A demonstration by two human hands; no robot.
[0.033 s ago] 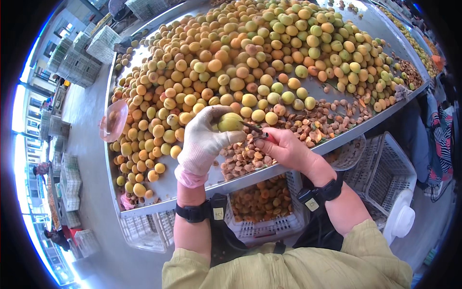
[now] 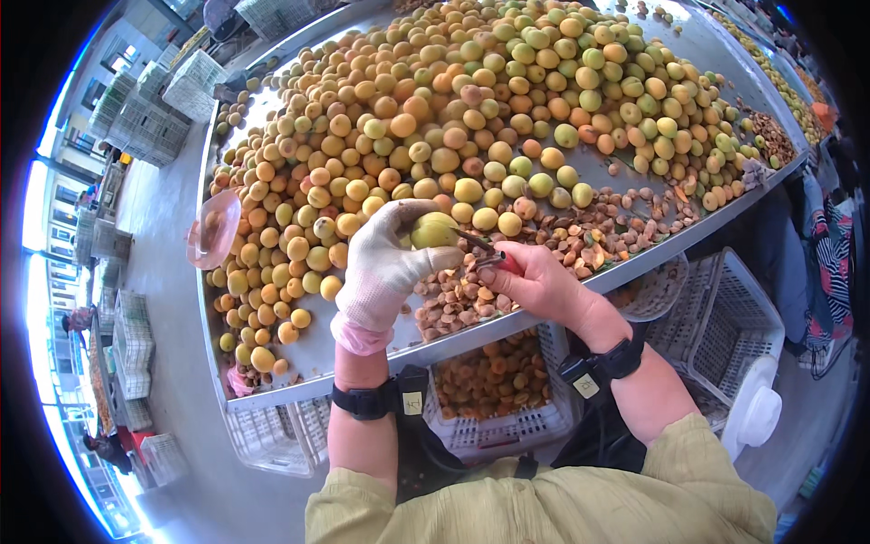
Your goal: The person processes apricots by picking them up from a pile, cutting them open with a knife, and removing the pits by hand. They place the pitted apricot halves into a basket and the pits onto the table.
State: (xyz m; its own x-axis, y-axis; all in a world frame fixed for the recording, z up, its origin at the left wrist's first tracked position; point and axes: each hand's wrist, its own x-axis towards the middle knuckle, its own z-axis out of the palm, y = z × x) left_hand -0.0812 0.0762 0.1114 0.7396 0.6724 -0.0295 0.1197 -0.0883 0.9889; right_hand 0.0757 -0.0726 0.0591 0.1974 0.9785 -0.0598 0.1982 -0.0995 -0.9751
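In a white glove, my left hand [image 2: 373, 270] holds a green-yellow apricot [image 2: 434, 230] between thumb and fingers, above the near part of a metal table [image 2: 319, 367]. My bare right hand [image 2: 536, 286] is closed around a small red-handled tool [image 2: 510, 264] with a thin dark metal shaft. The shaft's tip reaches the right side of the apricot; whether it has gone in, I cannot tell. Loose apricots [image 2: 444, 136] in yellow, orange and green are heaped beyond both hands. Brown pits and fruit scraps [image 2: 458, 299] lie beneath the tool and to its right.
Below the table's raised front edge, a white crate [image 2: 555, 408] holds halved apricots [image 2: 494, 376]. Other plastic crates [image 2: 725, 331] stand at the right and under the table's left. A clear pink scoop-like dish [image 2: 216, 228] rests on the left rim. Crates [image 2: 136, 122] are stacked across the floor.
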